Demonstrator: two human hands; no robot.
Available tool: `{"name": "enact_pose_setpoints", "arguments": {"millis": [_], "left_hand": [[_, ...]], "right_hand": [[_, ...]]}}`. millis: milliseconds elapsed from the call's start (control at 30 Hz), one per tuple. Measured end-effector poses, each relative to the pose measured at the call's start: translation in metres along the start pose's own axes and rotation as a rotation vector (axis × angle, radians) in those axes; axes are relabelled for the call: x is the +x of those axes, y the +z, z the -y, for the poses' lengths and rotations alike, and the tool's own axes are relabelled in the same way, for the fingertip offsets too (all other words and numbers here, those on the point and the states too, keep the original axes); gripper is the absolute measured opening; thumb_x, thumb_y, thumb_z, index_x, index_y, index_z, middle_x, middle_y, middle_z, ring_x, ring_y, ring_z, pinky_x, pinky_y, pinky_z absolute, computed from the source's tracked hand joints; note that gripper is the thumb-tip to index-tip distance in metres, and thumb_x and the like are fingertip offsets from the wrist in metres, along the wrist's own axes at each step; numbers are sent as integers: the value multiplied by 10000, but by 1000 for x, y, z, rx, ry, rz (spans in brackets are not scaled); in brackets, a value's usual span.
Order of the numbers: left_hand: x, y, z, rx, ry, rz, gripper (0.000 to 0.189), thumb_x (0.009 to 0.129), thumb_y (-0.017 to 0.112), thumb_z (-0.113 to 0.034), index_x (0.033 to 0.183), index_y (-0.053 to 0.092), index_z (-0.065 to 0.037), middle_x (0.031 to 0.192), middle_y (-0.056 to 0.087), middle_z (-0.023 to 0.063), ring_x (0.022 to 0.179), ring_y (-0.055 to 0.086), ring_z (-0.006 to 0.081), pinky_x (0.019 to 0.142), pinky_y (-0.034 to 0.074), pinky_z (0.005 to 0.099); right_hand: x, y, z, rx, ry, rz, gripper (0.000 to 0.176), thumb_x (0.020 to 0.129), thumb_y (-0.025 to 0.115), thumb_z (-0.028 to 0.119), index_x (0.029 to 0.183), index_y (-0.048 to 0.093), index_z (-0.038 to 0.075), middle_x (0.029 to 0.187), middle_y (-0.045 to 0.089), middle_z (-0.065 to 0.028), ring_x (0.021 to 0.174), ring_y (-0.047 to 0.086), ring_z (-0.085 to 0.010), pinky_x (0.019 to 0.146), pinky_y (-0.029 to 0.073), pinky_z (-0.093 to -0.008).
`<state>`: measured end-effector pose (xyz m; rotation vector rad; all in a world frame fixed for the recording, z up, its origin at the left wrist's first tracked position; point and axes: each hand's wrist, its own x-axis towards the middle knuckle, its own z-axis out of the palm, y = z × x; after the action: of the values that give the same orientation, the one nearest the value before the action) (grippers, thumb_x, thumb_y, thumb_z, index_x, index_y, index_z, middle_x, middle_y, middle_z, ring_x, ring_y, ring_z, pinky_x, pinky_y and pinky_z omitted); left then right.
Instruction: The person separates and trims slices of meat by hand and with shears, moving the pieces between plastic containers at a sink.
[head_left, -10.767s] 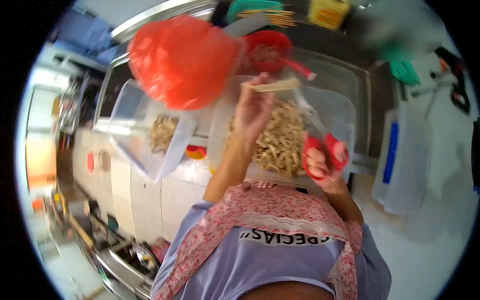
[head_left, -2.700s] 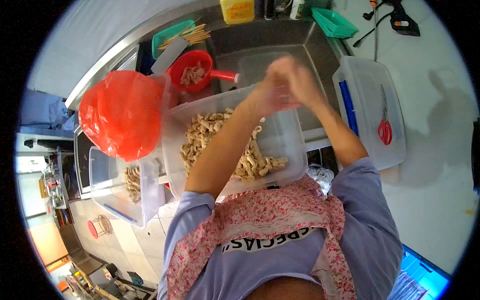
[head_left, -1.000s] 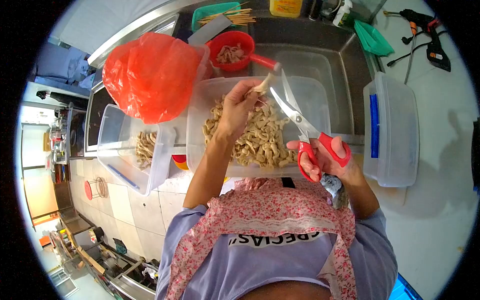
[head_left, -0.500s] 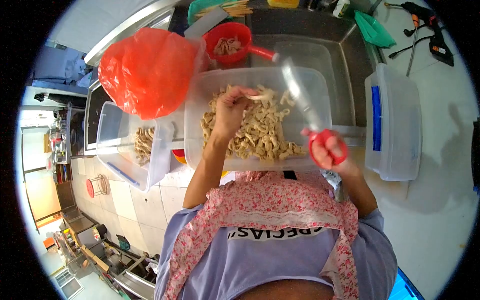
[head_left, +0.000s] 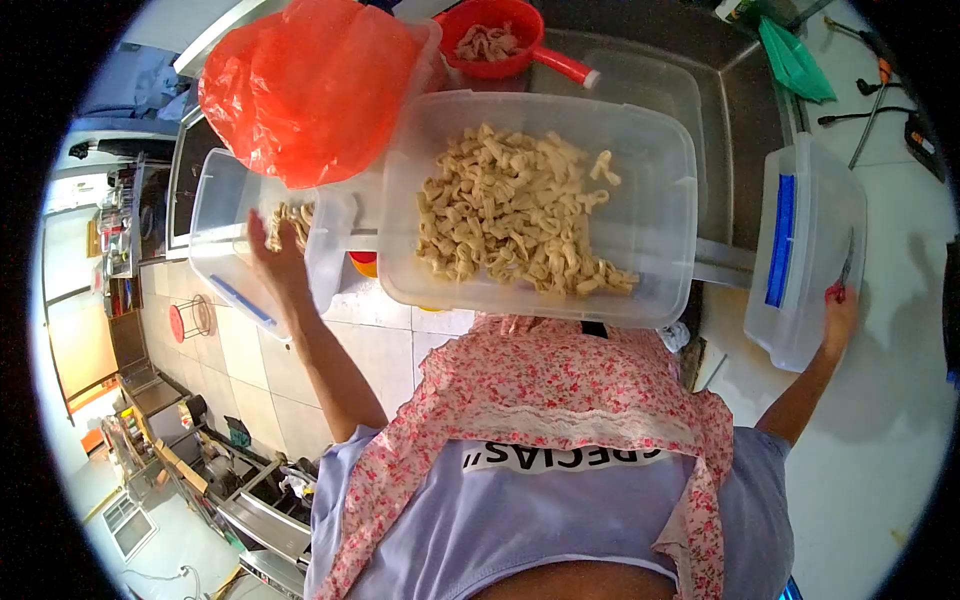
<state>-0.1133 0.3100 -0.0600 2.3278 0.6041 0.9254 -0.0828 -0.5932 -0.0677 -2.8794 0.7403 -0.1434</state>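
My left hand [head_left: 280, 262] is over the left clear plastic bin [head_left: 215, 205], its fingers apart beside a bundle of pale tan strips [head_left: 290, 225]. Nothing shows between those fingers. Far to the right, my right hand [head_left: 841, 318] is closed round the red handles of the scissors [head_left: 838, 290]. Their blades point away from me above the clear bin with a blue latch [head_left: 800, 330]. Between my hands, a wide clear plastic tub [head_left: 655, 270] holds a heap of short, pale, curled pieces [head_left: 510, 210], food by the look of them.
A full red plastic bag [head_left: 305, 95] stands behind the left bin. Beyond the tub, a red dipper [head_left: 568, 66] holds more pale pieces by the metal sink [head_left: 735, 110]. A green bag [head_left: 795, 60] lies at the back right, near a cabled tool [head_left: 922, 140].
My left hand has left the tub, where it held a pale strip, and moved to the left bin. My right hand has swung the scissors from the tub's edge to the right bin.
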Motion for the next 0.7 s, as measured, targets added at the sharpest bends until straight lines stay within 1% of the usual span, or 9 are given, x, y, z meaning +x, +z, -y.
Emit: {"name": "enact_pose_setpoints", "arguments": {"millis": [33,67,100,167,267,367,467,567,700], "left_hand": [[-7,7,-37,-438,-220,114,421,871,586,-38,1281,492,-15,1202,575,123,1061,572,193,877,474,283],[-11,25,-28,-520,-102,261,349,845,579,17,1193,566,-11,1136,619,82,982,607,174,835,494,291],[-33,38,-85,-400,-158,370,299,821,585,40,1110,622,-30,1038,661,60,904,625,157,814,495,287],[-64,74,-146,-418,-28,730,250,832,608,-21,1075,651,-61,979,681,95,881,635,183,794,492,305],[-99,131,-179,-28,526,1108,261,846,618,-195,1088,634,-100,1083,633,106,1047,596,243,915,432,383],[-122,159,-190,429,813,1169,338,844,617,-244,1162,589,-132,1178,582,102,1141,533,224,993,364,416],[-124,172,-180,349,866,1160,417,829,638,-284,1208,541,-138,1213,556,114,1203,478,238,1022,329,426],[-119,183,-172,315,843,1213,377,863,614,-283,1192,528,-119,1131,582,134,1112,548,250,972,394,399],[-89,170,-185,-476,-113,1386,248,943,489,-204,1159,492,-82,1050,596,122,955,619,243,845,480,362]], "right_hand": [[-3,2,-1,-43,-64,-53,340,853,564,215,1120,535,5,949,629,-176,857,615,-303,750,466,-389],[-3,3,0,-85,-130,-105,310,858,554,272,1040,564,21,914,629,-214,836,622,-357,730,467,-440],[-2,4,1,-110,-143,-99,328,852,553,284,1058,568,30,933,630,-213,843,617,-373,745,467,-449],[-4,4,10,-157,-161,-90,366,840,551,309,1095,575,46,970,632,-212,857,607,-405,774,466,-469],[-22,-20,63,-335,40,120,547,821,575,265,1323,474,69,1182,598,-174,1073,577,-322,928,432,-389],[-19,-16,55,-389,-34,81,558,816,579,272,1330,471,85,1182,599,-170,1065,581,-324,926,434,-385],[-21,-9,41,-311,-90,44,529,840,572,291,1321,482,90,1191,591,-174,1068,577,-328,920,437,-390],[-39,-14,54,-228,17,51,503,869,562,321,1310,494,87,1194,588,-173,1063,577,-327,907,444,-396],[-48,-20,67,-275,-50,-122,465,885,541,349,1264,522,79,1164,596,-173,1037,589,-334,871,456,-428]]}}
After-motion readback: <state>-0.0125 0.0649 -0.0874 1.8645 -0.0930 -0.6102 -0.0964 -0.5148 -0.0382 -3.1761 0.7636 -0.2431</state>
